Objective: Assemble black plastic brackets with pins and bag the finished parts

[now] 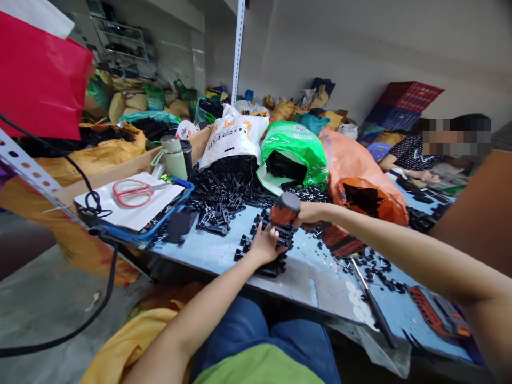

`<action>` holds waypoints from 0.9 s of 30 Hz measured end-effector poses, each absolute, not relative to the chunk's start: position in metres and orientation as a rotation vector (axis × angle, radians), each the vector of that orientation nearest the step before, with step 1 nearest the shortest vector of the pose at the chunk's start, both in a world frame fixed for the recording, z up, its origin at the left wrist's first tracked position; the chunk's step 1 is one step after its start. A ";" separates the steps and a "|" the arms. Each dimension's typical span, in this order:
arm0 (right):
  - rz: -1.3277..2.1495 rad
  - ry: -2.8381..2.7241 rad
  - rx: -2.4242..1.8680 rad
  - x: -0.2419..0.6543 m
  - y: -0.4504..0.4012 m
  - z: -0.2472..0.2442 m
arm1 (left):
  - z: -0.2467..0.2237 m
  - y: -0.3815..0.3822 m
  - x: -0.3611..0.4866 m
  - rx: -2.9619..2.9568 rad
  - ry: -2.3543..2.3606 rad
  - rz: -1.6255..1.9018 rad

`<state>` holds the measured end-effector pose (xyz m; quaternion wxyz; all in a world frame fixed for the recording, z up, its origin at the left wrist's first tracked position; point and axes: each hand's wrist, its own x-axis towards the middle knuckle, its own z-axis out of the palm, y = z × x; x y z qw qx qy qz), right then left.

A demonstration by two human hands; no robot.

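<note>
My right hand (309,213) is closed round the grip of an orange and black cordless drill (285,214). The drill's dark rounded end faces me, and its battery end (343,244) shows below my forearm; the tip is hidden. Just beneath the drill, a row of black plastic parts (272,269) lies side by side near the table's front edge. My left hand (264,244) rests on this row with its fingers bent round one of the parts, close to the drill. Exactly what the fingertips press on is partly covered.
Black parts (224,200) are heaped before white (234,136), green (298,149) and orange sacks (360,176). Scissors (134,193) lie on paper over a blue tray (188,192), near a bottle (174,157). A black-handled tool (378,312) and a battery-like block (438,312) lie right. Another person sits beyond.
</note>
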<state>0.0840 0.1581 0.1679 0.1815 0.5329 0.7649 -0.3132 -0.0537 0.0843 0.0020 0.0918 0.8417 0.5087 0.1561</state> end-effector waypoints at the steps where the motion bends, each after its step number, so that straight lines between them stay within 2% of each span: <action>1: -0.844 2.141 1.578 0.095 0.168 0.171 | 0.003 0.097 -0.056 2.529 1.519 0.433; 6: -0.762 2.011 1.713 0.129 0.202 0.171 | -0.004 0.143 -0.057 2.533 1.525 0.344; 12: -0.787 1.930 1.709 0.151 0.215 0.149 | -0.021 0.151 -0.052 2.513 1.525 0.292; 21: -0.671 2.042 1.637 0.143 0.188 0.162 | -0.016 0.151 -0.049 2.510 1.537 0.245; 27: -0.675 2.071 1.560 0.128 0.176 0.153 | -0.007 0.151 -0.049 2.494 1.529 0.226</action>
